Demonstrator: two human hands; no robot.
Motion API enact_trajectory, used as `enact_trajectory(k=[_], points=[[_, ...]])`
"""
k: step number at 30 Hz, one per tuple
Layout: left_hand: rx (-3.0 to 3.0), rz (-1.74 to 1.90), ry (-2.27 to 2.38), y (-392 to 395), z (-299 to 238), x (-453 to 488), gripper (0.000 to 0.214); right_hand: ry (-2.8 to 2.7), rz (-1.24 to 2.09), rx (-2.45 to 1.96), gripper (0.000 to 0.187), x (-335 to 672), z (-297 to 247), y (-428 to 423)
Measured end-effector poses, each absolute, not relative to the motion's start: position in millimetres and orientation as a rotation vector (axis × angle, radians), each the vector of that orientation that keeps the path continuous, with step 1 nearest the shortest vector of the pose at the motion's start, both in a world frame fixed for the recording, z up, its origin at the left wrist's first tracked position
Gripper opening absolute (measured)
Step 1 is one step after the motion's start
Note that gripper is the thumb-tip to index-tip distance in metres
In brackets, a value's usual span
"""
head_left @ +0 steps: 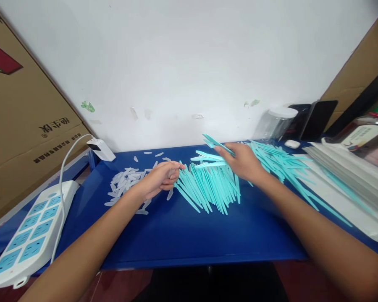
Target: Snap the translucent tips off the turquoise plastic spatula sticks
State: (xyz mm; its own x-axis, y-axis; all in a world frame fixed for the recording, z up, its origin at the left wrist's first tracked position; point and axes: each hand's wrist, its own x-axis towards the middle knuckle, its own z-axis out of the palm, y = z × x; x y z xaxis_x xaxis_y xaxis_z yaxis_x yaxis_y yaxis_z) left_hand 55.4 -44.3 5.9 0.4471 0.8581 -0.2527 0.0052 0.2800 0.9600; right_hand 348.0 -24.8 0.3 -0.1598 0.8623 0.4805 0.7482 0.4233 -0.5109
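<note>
The right hand's point(244, 161) fingers are clamped on a few teal sticks point(214, 143), which poke up and away to the left, past the fingertips and clear of the table point(182, 239). The palm faces down, the wrist is straight, and the forearm comes in long from the lower right.

The left hand's point(160, 178) fingers are bunched together with their tips against the thumb. I can't tell whether anything is pinched between them. It rests low on the blue top, knuckles up, fingertips pointing right and just touching the near edge of the stick heap point(208, 184).

That heap lies fanned between the two hands. A second spread of the same teal sticks point(280, 163) runs off behind the right wrist. Just left of the left hand sits a scatter of small clear caps point(124, 180), some under the wrist.

At the back right stands a clear jar point(275, 123) with a white lid; I can't make out what is in it. Beside it two phones point(318, 119) lean on the wall. White packets point(349, 174) are stacked at the right edge, a power strip point(34, 230) lies at the left one, and a cardboard box point(25, 117) stands behind the strip.
</note>
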Motion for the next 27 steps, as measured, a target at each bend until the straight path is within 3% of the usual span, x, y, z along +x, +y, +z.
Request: enact_trajectory(k=[15,27], points=[[1.500,0.725,1.010,-39,-5,52,0.045,-1.998,0.221,-1.357,0.055,345,-2,-26],[1.456,0.758,1.041,-39,0,56,0.034,-2.023,0.222,-1.325,0.055,345,-4,-26]])
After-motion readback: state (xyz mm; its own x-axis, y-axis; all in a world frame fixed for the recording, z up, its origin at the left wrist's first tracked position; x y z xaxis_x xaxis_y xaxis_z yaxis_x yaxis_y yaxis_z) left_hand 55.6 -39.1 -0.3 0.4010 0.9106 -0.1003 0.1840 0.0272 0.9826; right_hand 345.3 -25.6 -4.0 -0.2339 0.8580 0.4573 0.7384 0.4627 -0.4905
